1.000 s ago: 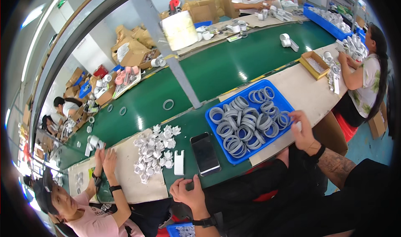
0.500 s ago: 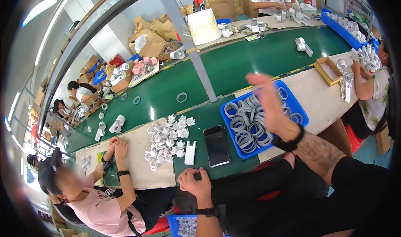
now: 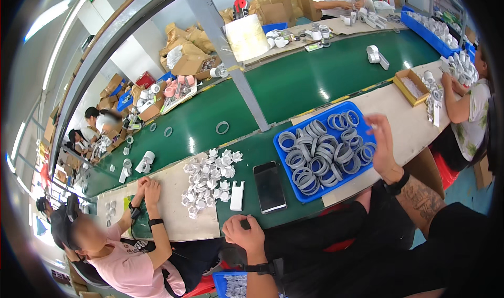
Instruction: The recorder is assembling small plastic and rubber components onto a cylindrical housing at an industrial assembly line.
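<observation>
A blue tray [image 3: 344, 185] full of grey rings [image 3: 328, 150] lies on the green bench. Beside its right edge my right hand [image 3: 384, 150] is raised, fingers apart and slightly bent, with nothing seen in them. My left hand [image 3: 245, 234] rests at the bench's near edge, its fingers curled together; whatever they may hold is hidden. Just beyond that hand are a white rectangular plastic part [image 3: 237, 195] and a black phone [image 3: 270, 187]. A heap of white plastic parts [image 3: 205, 185] with petal-like edges covers the sheet to their left.
At the left sits a co-worker in a pink shirt [image 3: 126, 266], hands on the bench. Another person [image 3: 467, 103] works at the right by a small cardboard box [image 3: 411, 88]. A metal post [image 3: 231, 61] rises behind the tray. Below the bench is another blue tray [image 3: 220, 283].
My right hand has moved right, from over the rings to the tray's right side, and its fingers have bent. My left hand stays nearly in place. The view has shifted slightly.
</observation>
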Demonstrator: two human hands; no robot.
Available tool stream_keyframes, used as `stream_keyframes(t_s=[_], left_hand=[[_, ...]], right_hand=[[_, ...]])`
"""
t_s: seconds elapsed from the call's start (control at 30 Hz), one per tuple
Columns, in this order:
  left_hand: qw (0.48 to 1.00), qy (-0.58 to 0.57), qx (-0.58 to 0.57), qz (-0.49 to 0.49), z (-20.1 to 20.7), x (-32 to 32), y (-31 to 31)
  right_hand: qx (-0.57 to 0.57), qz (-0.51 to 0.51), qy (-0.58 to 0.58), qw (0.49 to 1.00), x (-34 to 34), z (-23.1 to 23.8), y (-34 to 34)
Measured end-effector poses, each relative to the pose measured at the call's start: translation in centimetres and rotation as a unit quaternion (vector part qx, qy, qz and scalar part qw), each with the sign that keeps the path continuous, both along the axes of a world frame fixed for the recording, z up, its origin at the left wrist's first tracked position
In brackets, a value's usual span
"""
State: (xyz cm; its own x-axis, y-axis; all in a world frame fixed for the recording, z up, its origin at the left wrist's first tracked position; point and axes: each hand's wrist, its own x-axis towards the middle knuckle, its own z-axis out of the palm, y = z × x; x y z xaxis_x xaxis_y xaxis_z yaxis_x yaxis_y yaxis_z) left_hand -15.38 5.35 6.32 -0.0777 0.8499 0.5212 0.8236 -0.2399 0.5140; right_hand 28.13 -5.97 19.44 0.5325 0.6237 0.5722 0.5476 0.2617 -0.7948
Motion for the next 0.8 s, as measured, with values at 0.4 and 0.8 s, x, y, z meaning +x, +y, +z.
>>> stream_keyframes(t_s=[0.4,0.8], left_hand=[[0.999,0.0,0.044,0.021,0.2,0.3,-0.5],[0.993,-0.105,0.039,-0.04,0.6,-0.6,-1.1]], right_hand=[[0.029,0.01,-0.155,0.987,0.7,14.0,11.8],[-0.069,0.059,-0.057,0.994,13.2,-1.1,5.4]])
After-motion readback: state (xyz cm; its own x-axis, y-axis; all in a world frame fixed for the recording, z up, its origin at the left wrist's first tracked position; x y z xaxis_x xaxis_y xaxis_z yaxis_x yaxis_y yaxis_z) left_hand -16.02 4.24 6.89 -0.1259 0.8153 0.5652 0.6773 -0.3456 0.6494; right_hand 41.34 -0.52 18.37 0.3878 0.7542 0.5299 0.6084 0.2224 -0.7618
